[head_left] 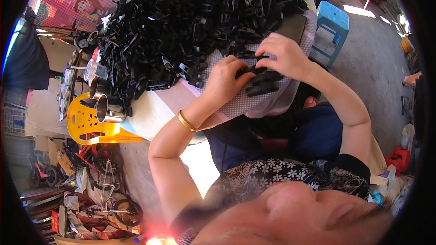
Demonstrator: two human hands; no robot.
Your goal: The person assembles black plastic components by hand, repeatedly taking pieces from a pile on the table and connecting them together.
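Note:
My left hand [225,79] and my right hand [284,56] meet over the front edge of a cloth-covered table. Each has its fingers pinched on a small black plastic part [247,70], mostly hidden by the fingertips; its exact kind cannot be made out. Just in front of the fingers, several similar rounded black plastic parts [262,89] lie side by side on the checked cloth [216,105]. Beyond both hands rises a large heap of black plastic pieces [168,22], covering most of the tabletop.
Two metal cups [110,109] stand at the table's left edge, above a yellow plastic chair [81,120]. A blue stool [334,22] is on the concrete floor at the right. Clutter with a bicycle [109,186] fills the lower left; a red container [398,159] sits far right.

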